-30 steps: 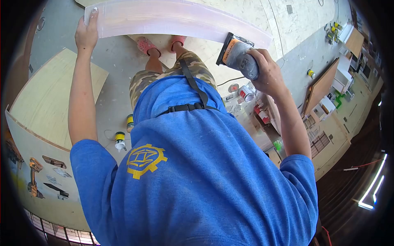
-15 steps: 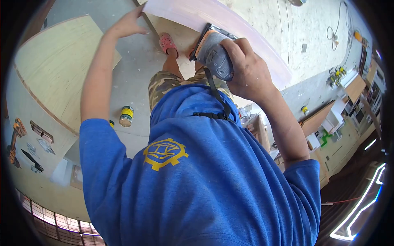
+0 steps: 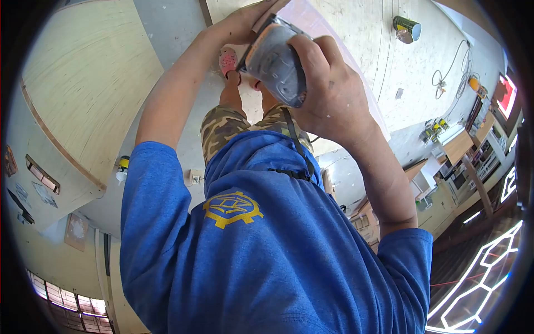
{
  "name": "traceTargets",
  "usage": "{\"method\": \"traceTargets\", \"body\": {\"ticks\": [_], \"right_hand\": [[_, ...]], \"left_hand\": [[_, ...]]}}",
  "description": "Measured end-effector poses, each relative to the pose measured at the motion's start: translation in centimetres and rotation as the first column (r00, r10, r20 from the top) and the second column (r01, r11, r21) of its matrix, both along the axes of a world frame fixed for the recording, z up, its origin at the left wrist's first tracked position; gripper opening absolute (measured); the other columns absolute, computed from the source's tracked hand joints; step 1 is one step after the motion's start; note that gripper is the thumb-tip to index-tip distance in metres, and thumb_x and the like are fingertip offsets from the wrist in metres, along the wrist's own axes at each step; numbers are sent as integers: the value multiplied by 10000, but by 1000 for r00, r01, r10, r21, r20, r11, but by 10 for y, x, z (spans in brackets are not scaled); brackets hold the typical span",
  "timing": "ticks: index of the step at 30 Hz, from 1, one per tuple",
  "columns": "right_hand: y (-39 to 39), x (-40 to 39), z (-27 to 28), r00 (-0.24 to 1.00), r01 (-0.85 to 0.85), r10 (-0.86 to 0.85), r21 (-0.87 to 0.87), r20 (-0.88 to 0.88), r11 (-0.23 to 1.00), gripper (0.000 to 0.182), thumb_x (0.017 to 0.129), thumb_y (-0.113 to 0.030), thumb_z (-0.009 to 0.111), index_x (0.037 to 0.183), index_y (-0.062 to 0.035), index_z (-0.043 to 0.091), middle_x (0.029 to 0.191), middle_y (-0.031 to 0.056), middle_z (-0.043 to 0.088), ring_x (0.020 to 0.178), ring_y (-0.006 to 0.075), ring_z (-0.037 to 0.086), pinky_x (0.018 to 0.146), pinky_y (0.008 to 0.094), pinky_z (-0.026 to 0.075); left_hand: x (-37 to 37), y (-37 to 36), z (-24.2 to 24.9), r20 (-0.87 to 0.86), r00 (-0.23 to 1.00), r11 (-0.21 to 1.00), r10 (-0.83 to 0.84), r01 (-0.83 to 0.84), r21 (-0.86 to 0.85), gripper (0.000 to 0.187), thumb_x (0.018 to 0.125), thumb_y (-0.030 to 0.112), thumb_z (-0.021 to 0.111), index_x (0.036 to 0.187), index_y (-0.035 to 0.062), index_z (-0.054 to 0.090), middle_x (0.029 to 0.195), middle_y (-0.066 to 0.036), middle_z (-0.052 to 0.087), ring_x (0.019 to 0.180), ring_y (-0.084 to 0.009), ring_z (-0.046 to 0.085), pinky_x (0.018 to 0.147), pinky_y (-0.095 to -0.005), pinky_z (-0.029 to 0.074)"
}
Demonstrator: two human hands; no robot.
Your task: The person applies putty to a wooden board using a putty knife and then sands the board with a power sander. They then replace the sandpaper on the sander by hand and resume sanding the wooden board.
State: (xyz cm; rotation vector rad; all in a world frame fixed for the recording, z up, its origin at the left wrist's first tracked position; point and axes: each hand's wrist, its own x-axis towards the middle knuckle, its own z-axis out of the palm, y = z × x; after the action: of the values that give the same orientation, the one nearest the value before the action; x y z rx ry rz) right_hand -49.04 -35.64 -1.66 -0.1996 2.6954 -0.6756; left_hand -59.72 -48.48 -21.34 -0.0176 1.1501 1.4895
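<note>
My right hand (image 3: 334, 92) is wrapped round a grey power sander (image 3: 275, 67) with an orange band and a dark base. The sander is tilted in front of a long, pale pinkish panel (image 3: 353, 67). At the top edge of the view, my left hand (image 3: 247, 22) is at the panel's near-left end, its fingers closed along it and partly cut off by the frame. Behind the sander, part of the panel is hidden.
A pale work surface (image 3: 384, 47) stretches out ahead, with a can (image 3: 406, 29) and a coiled cable (image 3: 453, 69) on it. Plywood (image 3: 89, 61) stands on the left. Another can (image 3: 122, 168) is by my left sleeve. Several cans (image 3: 435, 129) lie at right.
My left hand has moved right onto the panel's end from an open pose farther left. The sander has shifted slightly left and nearer, and the panel's left end now lies farther right.
</note>
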Motion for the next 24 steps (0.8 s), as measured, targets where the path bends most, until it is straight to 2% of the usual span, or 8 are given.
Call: {"method": "traceTargets", "body": {"ticks": [4,8,18,19,20,21,23,24], "right_hand": [[-13,-15,2,1000,-8,8,3,-9,1000,570,676,-23,664,1201,-76,449,992,175,529,782,368,644,641,445,547],[5,15,8,998,8,-7,-17,66,1000,591,659,-27,696,1202,-77,469,1025,167,536,835,380,640,664,435,552],[29,69,6,994,89,-88,-10,64,996,706,588,-61,756,1237,-68,478,1092,162,540,851,354,642,670,405,556],[23,62,4,994,87,-87,-9,66,996,706,588,-61,756,1237,-68,478,1092,162,540,851,354,642,670,405,556],[18,55,4,994,86,-86,0,71,996,708,582,-53,746,1236,-70,476,1083,162,540,846,358,642,664,413,556],[13,48,4,994,84,-84,10,72,996,709,576,-44,736,1235,-72,475,1073,162,540,841,362,642,659,420,555],[-2,32,5,995,83,-82,-16,57,996,641,601,-32,703,1201,-71,481,1047,162,537,824,371,644,649,434,552],[-9,26,5,997,54,-54,-11,54,998,601,620,-30,688,1183,-68,480,1037,166,536,808,372,645,650,434,552]], "left_hand": [[1,-12,-13,-429,883,979,-192,144,-142,861,761,374,633,1509,180,254,1412,-157,471,1273,-304,487,1036,-430,438],[3,-13,-21,-747,536,919,-394,233,-317,1102,639,113,840,1525,205,192,1385,-125,518,1247,-297,521,1045,-389,438],[7,-9,-38,-806,461,928,-371,217,-303,1183,667,52,813,1535,302,49,1394,-133,505,1240,-323,522,1028,-420,457],[3,-4,-18,-466,866,981,-179,123,-148,842,790,375,597,1510,215,192,1423,-168,454,1278,-324,478,1035,-448,440],[1,1,7,36,998,997,41,-39,-59,809,914,699,381,1485,128,335,1451,-203,403,1315,-325,433,1042,-477,423],[-9,7,52,40,998,998,41,-39,-57,809,914,699,381,1485,128,335,1451,-203,403,1315,-325,433,1042,-477,423],[-31,17,136,250,966,908,65,47,-416,821,899,692,434,1495,141,315,1466,-206,382,1340,-325,402,1080,-483,380],[-28,22,116,248,967,908,57,53,-417,821,899,692,434,1495,141,315,1466,-206,382,1340,-325,402,1080,-483,380]]}}
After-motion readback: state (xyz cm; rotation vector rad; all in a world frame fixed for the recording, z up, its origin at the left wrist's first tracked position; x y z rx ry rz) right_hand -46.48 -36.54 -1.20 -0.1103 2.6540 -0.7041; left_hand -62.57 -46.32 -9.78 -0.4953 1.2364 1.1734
